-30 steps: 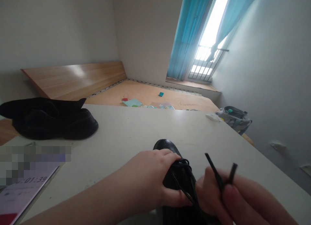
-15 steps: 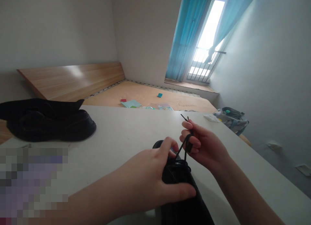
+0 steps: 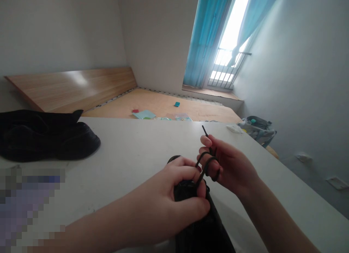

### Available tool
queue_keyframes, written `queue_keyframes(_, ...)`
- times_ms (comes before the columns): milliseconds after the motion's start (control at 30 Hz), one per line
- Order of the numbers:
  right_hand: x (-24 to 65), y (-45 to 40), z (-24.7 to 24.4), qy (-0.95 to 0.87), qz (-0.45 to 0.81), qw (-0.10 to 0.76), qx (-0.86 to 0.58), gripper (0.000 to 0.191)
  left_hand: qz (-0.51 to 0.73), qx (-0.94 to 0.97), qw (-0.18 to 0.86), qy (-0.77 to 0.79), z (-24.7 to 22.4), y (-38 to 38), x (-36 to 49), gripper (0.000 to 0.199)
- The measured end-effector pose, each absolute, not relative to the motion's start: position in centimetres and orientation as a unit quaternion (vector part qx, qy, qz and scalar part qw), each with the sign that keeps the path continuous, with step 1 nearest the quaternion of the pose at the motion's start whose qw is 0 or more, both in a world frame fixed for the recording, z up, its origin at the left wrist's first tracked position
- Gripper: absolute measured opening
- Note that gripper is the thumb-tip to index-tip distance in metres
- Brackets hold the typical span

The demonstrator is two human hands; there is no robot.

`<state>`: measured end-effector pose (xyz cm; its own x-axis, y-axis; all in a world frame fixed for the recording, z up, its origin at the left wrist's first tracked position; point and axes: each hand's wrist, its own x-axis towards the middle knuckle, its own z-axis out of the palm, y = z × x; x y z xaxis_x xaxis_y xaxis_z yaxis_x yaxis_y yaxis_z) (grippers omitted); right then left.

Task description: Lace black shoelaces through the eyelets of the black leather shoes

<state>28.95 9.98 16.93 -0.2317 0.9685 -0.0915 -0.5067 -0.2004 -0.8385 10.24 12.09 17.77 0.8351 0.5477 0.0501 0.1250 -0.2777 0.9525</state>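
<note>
A black item that looks like a shoe (image 3: 205, 229) points away from me on the white table, its near end cut off by the frame's bottom edge. Across its top lies my left hand (image 3: 182, 193), thumb on the near side and fingers curled beside the lacing, partly hiding it. Thin black laces (image 3: 201, 174) rise from the top of the shoe to my right hand (image 3: 222, 160). They loop around its curled fingers, and one end sticks up past the pinched thumb and forefinger. The left fingertips are close to the laces; contact is unclear.
Another black item (image 3: 51, 136) rests at the left of the white table (image 3: 131, 147). Behind stands a bed (image 3: 158, 98) with small packets and a teal piece (image 3: 177, 104). A patterned bag (image 3: 259, 129) is beyond the table's right edge. A blurred patch covers the lower left.
My left fingers have curled down closer to the thumb and the laces. The laces now loop more widely around my right fingers. The view has shifted slightly.
</note>
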Motion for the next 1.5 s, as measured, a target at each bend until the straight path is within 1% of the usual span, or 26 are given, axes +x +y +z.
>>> queue_keyframes(67, 29.4, 10.5, 16.6, -0.359, 0.643, 0.552, -0.392, 0.018, 0.187, 0.734, 0.607, 0.241, 18.2, 12.3, 10.0, 0.019)
queue_keyframes(100, 29.7, 10.8, 16.4, -0.361, 0.607, 0.572, -0.417, 0.017, 0.206, 0.717, 0.610, 0.265, 18.4, 12.5, 9.9, 0.022)
queue_keyframes(200, 31.3, 11.8, 15.8, -0.351, 0.519, 0.638, -0.448, 0.016, 0.315, 0.659, 0.599, 0.328, 18.8, 13.2, 9.4, 0.022)
queue_keyframes(267, 32.6, 12.2, 15.8, -0.331, 0.497, 0.664, -0.450, 0.013, 0.383, 0.591, 0.639, 0.307, 19.2, 13.7, 9.1, 0.024)
queue_keyframes(333, 33.9, 12.4, 16.1, -0.315, 0.479, 0.682, -0.453, 0.009, 0.415, 0.508, 0.711, 0.255, 20.0, 14.2, 8.8, 0.032)
queue_keyframes(400, 34.8, 12.4, 16.6, -0.312, 0.459, 0.697, -0.454, 0.006, 0.437, 0.449, 0.746, 0.225, 21.0, 14.8, 8.4, 0.037)
queue_keyframes(467, 35.0, 12.1, 17.2, -0.322, 0.431, 0.712, -0.452, 0.007, 0.462, 0.443, 0.735, 0.225, 21.9, 15.4, 7.9, 0.040)
queue_keyframes(533, 34.6, 11.4, 17.6, -0.343, 0.406, 0.717, -0.451, 0.011, 0.472, 0.480, 0.704, 0.225, 22.5, 16.0, 7.0, 0.040)
queue_keyframes(567, 34.3, 10.9, 17.8, -0.374, 0.391, 0.701, -0.464, 0.013, 0.470, 0.510, 0.686, 0.220, 22.8, 16.3, 6.5, 0.040)
queue_keyframes(600, 33.8, 10.2, 17.8, -0.423, 0.376, 0.664, -0.488, 0.015, 0.457, 0.549, 0.663, 0.224, 22.9, 16.5, 6.0, 0.038)
queue_keyframes(633, 33.4, 9.4, 17.8, -0.484, 0.360, 0.607, -0.518, 0.016, 0.435, 0.597, 0.631, 0.236, 23.0, 16.6, 5.5, 0.036)
queue_keyframes(667, 32.9, 8.5, 17.6, -0.548, 0.340, 0.531, -0.549, 0.018, 0.402, 0.650, 0.591, 0.258, 23.1, 16.5, 5.1, 0.033)
queue_keyframes(733, 32.2, 6.6, 17.0, -0.638, 0.307, 0.385, -0.592, 0.023, 0.307, 0.755, 0.492, 0.306, 23.2, 16.0, 4.7, 0.029)
queue_keyframes(800, 31.7, 4.8, 16.2, -0.660, 0.281, 0.315, -0.621, 0.025, 0.194, 0.832, 0.406, 0.325, 22.9, 15.2, 4.8, 0.031)
queue_keyframes(900, 31.3, 2.7, 15.0, -0.643, 0.259, 0.287, -0.661, 0.015, 0.088, 0.884, 0.335, 0.313, 21.7, 13.8, 5.7, 0.039)
queue_keyframes(967, 31.1, 1.7, 14.5, -0.641, 0.261, 0.270, -0.670, 0.017, 0.063, 0.900, 0.306, 0.305, 20.6, 13.2, 6.3, 0.037)
queue_keyframes(1067, 30.6, 0.9, 14.5, -0.652, 0.258, 0.243, -0.670, 0.018, 0.029, 0.914, 0.287, 0.285, 19.3, 12.6, 7.0, 0.030)
queue_keyframes(1233, 29.8, 0.5, 14.9, -0.678, 0.189, 0.252, -0.665, 0.015, -0.080, 0.910, 0.270, 0.304, 19.3, 12.2, 7.9, 0.029)
queue_keyframes(1367, 29.6, 0.4, 15.0, -0.690, 0.149, 0.251, -0.662, 0.013, -0.089, 0.918, 0.252, 0.293, 19.5, 11.9, 8.2, 0.030)
queue_keyframes(1500, 29.5, 0.4, 15.0, -0.697, 0.136, 0.246, -0.659, 0.013, -0.084, 0.922, 0.236, 0.295, 19.4, 11.6, 8.4, 0.034)
